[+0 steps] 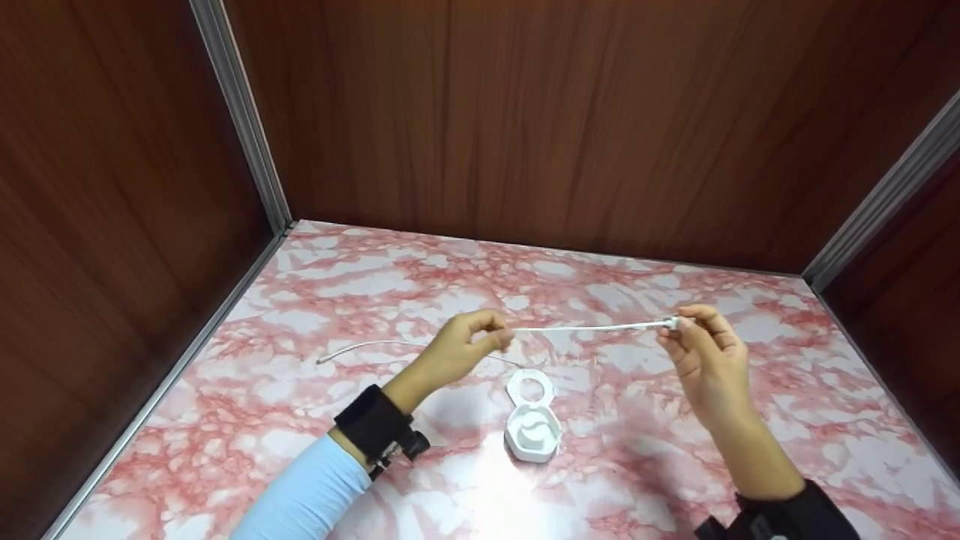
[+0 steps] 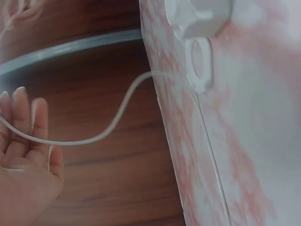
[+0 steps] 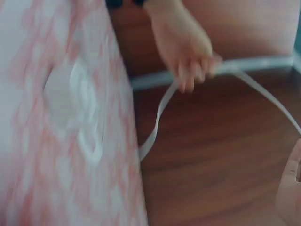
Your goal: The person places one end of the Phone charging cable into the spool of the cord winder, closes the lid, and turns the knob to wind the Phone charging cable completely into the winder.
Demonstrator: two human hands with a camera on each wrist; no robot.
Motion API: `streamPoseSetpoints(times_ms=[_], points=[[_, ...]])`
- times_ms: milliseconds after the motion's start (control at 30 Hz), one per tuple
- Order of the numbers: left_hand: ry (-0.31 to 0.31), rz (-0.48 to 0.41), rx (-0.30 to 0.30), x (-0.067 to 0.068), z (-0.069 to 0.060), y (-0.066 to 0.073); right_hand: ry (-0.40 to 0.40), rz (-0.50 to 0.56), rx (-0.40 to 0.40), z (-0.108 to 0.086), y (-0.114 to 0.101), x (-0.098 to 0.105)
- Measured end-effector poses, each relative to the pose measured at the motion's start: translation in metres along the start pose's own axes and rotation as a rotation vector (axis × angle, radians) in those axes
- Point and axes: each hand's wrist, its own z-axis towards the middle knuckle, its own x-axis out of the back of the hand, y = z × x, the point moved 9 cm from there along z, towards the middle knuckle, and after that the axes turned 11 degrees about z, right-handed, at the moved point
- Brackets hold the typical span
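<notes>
Pinching a white plug [image 1: 670,323] between thumb and fingertips, the right hand [image 1: 712,360] is raised at the right of the head frame. Near the centre, the left hand [image 1: 455,347] has thumb and forefinger together on the slim white cable [image 1: 592,328], which runs nearly straight from one hand to the other. In the left wrist view the cable crosses the left fingers and curves down toward the table, those fingers lying close together.

Below the left hand, at lower centre, sits a small white faceted plastic case [image 1: 531,454], its flat white ring-shaped lid [image 1: 513,390] opened away toward the top. A thin white cord [image 1: 382,343] with a metal tip lies left of the left hand and passes behind it toward the ring.

Farther out come black wristbands [image 1: 373,420] and a light blue sleeve [image 1: 304,487] at lower left. Beneath everything spreads a red-and-white marbled tabletop [image 1: 337,281], bordered by dark brown wood-grain panels [image 1: 525,112] and grey metal posts [image 1: 247,120].
</notes>
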Motion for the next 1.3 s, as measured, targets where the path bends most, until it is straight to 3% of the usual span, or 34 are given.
streamPoseSetpoints(times_ms=[67, 133, 200, 267, 333, 500, 667, 767, 900, 1067, 1300], points=[[0.001, -0.018, 0.015, 0.004, -0.003, -0.005, 0.059, -0.111, -0.068, 0.0, 0.001, 0.023], [-0.008, -0.011, 0.034, 0.005, -0.007, -0.01, 0.103, -0.274, -0.184, -0.003, 0.006, 0.045], [-0.034, 0.003, 0.048, 0.003, -0.011, -0.019, 0.08, -0.491, -0.328, -0.008, 0.014, 0.061], [-0.065, 0.024, 0.07, 0.0, -0.016, -0.025, -0.018, -0.7, -0.47, -0.015, 0.024, 0.072], [-0.096, 0.049, 0.093, -0.004, -0.019, -0.03, -0.164, -0.848, -0.566, -0.02, 0.035, 0.075], [-0.175, 0.127, 0.115, -0.014, -0.027, -0.036, -0.475, -1.036, -0.674, -0.029, 0.061, 0.067], [-0.22, 0.198, 0.1, -0.024, -0.031, -0.034, -0.654, -1.273, -0.765, -0.04, 0.081, 0.056], [-0.23, 0.239, 0.102, -0.028, -0.032, -0.035, -0.685, -1.42, -0.747, -0.043, 0.093, 0.046], [-0.231, 0.312, 0.103, -0.033, -0.033, -0.036, -0.661, -1.528, -0.593, -0.042, 0.112, 0.026], [-0.228, 0.428, 0.074, -0.04, -0.033, -0.032, -0.676, -1.584, -0.429, -0.047, 0.138, 0.005], [-0.227, 0.542, 0.044, -0.046, -0.034, -0.028, -0.709, -1.648, -0.377, -0.058, 0.156, 0.001]])
